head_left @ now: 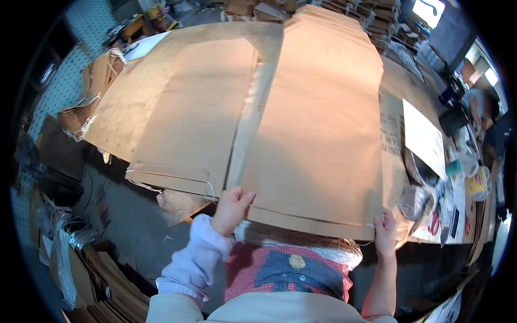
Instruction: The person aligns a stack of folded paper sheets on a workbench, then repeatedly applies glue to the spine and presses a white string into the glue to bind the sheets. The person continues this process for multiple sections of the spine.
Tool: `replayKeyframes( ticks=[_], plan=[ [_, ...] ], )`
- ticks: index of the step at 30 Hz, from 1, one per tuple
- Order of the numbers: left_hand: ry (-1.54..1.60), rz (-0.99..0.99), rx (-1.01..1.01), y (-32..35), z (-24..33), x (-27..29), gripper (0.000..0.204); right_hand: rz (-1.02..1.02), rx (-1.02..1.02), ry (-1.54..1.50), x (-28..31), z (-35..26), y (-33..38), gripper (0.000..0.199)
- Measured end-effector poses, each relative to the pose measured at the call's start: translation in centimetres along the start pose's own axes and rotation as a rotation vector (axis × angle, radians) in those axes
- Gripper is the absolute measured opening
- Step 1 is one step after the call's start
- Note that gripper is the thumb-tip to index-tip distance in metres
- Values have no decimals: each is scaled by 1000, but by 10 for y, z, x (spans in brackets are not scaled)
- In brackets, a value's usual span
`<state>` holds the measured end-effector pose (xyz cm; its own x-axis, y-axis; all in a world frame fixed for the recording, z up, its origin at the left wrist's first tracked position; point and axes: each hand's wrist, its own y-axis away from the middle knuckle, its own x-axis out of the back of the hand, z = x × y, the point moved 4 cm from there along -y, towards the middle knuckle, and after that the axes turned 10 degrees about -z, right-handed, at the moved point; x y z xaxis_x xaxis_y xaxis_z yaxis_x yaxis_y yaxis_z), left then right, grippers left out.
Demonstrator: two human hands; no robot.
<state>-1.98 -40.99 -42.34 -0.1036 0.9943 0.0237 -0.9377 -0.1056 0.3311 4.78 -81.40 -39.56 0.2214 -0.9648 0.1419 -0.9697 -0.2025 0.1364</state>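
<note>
A long stack of flat brown paper bags [318, 118] lies across the cardboard-covered table [140, 107], reaching from the near edge toward the far end. My left hand [232, 207] pinches the stack's near left corner. My right hand [385, 230] grips its near right corner, by a white cord handle. A second, shorter pile of brown paper bags [194, 118] lies to the left of it, with white cord handles at its near edge.
A white sheet [424, 137] lies right of the stack, with cups, a tape roll and small clutter [458, 183] beyond it. More bag piles are stacked at the far end [371, 13] and on the floor at lower left [102, 280]. Another person [484, 107] is at the far right.
</note>
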Motion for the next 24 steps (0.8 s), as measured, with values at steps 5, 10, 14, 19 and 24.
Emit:
replayKeyframes(
  ticks=[5,10,14,19,24],
  plan=[
    [-726,556,-360,51,32,79,24,-123,66,431,-86,11,-21,28],
    [-757,886,-376,56,16,277,32,-529,47,-164,-255,-26,-66,33],
    [-556,780,-222,38,1,399,27,-664,-194,-35,-354,-35,-95,31],
    [-977,793,-18,15,-34,449,31,-682,-71,115,-381,-22,-79,51],
    [-1457,1288,393,6,19,340,47,-1262,165,330,-220,-78,-1,56]
  ],
)
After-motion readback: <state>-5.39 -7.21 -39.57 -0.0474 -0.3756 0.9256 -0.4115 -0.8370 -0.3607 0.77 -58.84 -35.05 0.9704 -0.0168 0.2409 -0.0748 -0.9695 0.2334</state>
